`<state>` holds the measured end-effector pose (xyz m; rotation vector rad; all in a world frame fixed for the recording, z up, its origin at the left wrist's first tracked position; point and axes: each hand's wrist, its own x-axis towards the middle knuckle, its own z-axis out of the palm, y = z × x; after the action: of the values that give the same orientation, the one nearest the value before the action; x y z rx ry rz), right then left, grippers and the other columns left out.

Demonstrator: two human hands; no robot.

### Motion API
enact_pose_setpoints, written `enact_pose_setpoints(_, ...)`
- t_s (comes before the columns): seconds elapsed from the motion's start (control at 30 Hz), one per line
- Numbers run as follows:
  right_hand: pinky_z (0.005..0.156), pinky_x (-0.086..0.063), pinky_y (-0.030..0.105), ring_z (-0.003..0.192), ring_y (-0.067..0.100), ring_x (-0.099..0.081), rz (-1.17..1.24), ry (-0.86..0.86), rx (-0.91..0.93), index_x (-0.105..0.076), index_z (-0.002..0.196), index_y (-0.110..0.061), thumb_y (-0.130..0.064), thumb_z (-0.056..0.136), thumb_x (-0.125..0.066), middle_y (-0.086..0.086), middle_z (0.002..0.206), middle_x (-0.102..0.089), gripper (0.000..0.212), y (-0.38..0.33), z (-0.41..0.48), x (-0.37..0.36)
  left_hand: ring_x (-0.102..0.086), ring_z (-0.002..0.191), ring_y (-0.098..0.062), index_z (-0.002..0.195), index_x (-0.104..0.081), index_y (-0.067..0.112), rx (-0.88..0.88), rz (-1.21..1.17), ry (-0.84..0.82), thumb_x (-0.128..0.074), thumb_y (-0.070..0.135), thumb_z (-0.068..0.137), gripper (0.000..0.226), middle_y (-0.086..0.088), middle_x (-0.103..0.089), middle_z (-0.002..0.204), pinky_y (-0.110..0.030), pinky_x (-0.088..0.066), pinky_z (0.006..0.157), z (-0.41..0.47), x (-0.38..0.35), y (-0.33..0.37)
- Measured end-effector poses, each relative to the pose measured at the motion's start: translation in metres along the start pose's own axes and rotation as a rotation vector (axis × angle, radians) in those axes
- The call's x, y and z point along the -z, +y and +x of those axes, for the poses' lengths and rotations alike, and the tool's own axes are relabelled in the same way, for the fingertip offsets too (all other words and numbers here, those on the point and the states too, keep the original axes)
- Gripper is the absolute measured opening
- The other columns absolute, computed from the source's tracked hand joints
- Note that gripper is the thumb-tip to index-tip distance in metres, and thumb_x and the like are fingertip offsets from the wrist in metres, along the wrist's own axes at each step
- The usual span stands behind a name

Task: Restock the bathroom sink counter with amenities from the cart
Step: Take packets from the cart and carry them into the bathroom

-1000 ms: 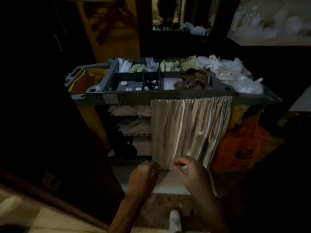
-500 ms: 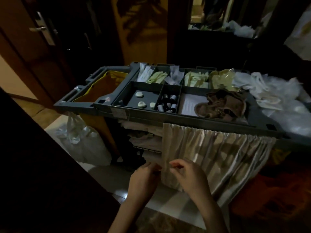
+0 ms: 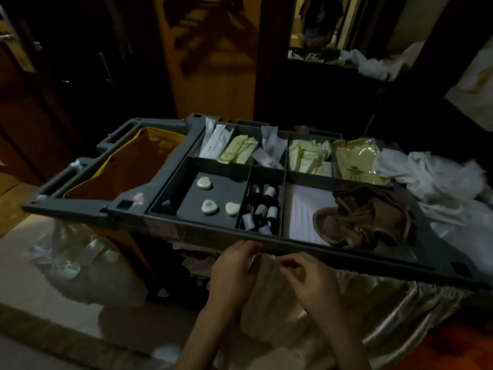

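No legible text; dark emblem on the yellow packet (image 3: 356, 158), unreadable.

Both hands (image 3: 269, 273) at cart (image 3: 186, 231) curtain (image 3: 373, 311)

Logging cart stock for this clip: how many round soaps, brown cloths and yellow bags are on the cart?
Round white soap bars: 3
Crumpled brown cloth: 1
Yellow linen bag: 1
Total: 5

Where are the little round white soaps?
The three round white soaps lie in the grey cart tray's front-left compartment, left of the small dark bottles.
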<state>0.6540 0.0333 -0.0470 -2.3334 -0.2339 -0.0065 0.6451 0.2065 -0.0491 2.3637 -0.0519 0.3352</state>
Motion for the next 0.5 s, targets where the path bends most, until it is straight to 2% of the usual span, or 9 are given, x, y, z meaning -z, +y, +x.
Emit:
enact_pose_setpoints(0.07,0.088,-0.050,0.028,0.095,0.007,-0.060,-0.024,0.016,0.012,-0.069,0.102,-0.025,-0.020,0.089,-0.066,-0.009,0.100,-0.066,0.014,-0.010,0.042,-0.001,-0.063,0.086,-0.013,0.104,-0.067,0.024,-0.013,0.008,0.035,-0.059,0.025,0.087,0.018,0.005,-0.068,0.097,-0.029,-0.052,0.069,0.047,0.008,-0.012)
enact_pose_setpoints(0.13,0.081,-0.049,0.021,0.093,0.005,-0.059,-0.067,0.053,0.056,-0.069,0.102,-0.027,-0.021,0.090,-0.066,-0.011,0.098,-0.065,0.014,-0.023,0.083,-0.006,-0.063,0.088,-0.014,0.103,-0.067,0.023,-0.009,-0.014,0.069,-0.061,0.019,0.088,0.016,0.004,-0.069,0.097,-0.029,-0.051,0.071,0.088,0.018,-0.028)
enact_pose_setpoints(0.2,0.074,-0.043,0.011,0.090,0.001,-0.057,-0.089,0.054,0.068,-0.069,0.103,-0.028,-0.023,0.090,-0.065,-0.015,0.098,-0.063,0.014,-0.038,0.122,-0.014,-0.064,0.093,-0.013,0.106,-0.068,0.023,0.019,-0.023,0.088,-0.063,0.017,0.088,0.019,0.004,-0.070,0.101,-0.024,-0.048,0.072,0.124,0.028,-0.050)
enact_pose_setpoints(0.3,0.072,-0.042,0.008,0.090,0.000,-0.057,-0.039,0.044,0.070,-0.070,0.103,-0.027,-0.020,0.090,-0.065,-0.018,0.095,-0.059,0.015,-0.057,0.169,-0.033,-0.065,0.095,-0.014,0.110,-0.068,0.022,0.053,0.018,0.115,-0.064,0.013,0.088,0.024,0.004,-0.070,0.103,-0.022,-0.045,0.068,0.163,0.036,-0.086)
enact_pose_setpoints(0.4,0.077,-0.049,0.018,0.091,0.002,-0.059,-0.011,0.042,0.072,-0.070,0.103,-0.025,-0.020,0.091,-0.064,-0.017,0.097,-0.061,0.015,-0.063,0.198,-0.056,-0.065,0.092,-0.012,0.108,-0.069,0.023,0.090,0.026,0.112,-0.065,0.011,0.085,0.026,0.006,-0.070,0.101,-0.018,-0.041,0.066,0.190,0.035,-0.119)
enact_pose_setpoints(0.5,0.080,-0.052,0.025,0.093,0.003,-0.060,-0.011,0.033,0.036,-0.069,0.104,-0.027,-0.023,0.091,-0.063,-0.015,0.100,-0.063,0.014,-0.060,0.213,-0.073,-0.065,0.090,-0.012,0.106,-0.069,0.024,0.108,-0.011,0.093,-0.065,0.010,0.083,0.027,0.008,-0.069,0.102,-0.025,-0.051,0.069,0.208,0.030,-0.139)
